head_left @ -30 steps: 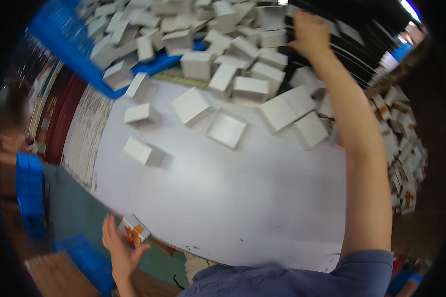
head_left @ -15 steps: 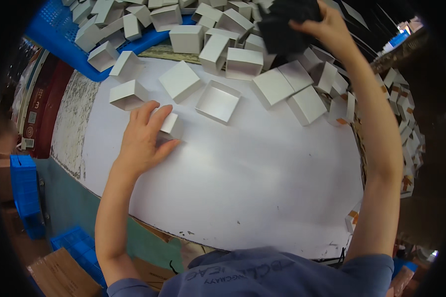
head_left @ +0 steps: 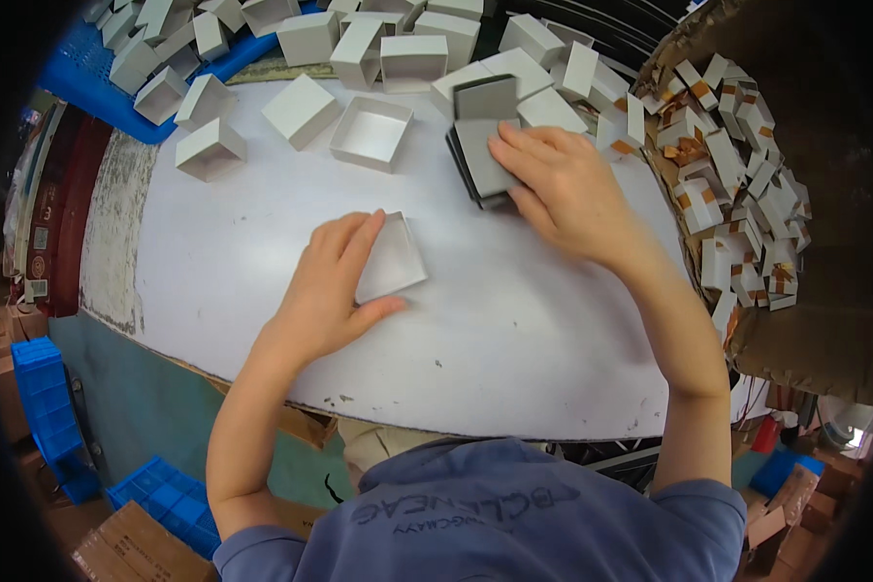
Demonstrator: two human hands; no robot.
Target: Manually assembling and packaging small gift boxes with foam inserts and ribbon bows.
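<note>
My left hand [head_left: 325, 281] grips a small open white box [head_left: 393, 260] by its left side, fingers along the top and thumb at the near corner. The box rests on the white tabletop [head_left: 514, 349] with its hollow facing up. To the right and farther off, my right hand [head_left: 567, 189] is closed on a stack of thin pads [head_left: 483, 145], dark at the edges and grey on top. The pads look fanned slightly apart, and their right side is hidden under my fingers. Another open white box [head_left: 371, 134] lies between the hands, farther back.
Several white boxes [head_left: 301, 110] lie along the far edge, some spilling from a blue basket [head_left: 97, 97] at far left. On the right, a large cardboard carton [head_left: 805, 339] holds many white boxes with orange-brown marks. Blue crates [head_left: 47, 398] stand at lower left.
My right hand has come down from the far edge with the pads, toward the middle. My left hand has moved right with a white box, whose open side now faces up.
</note>
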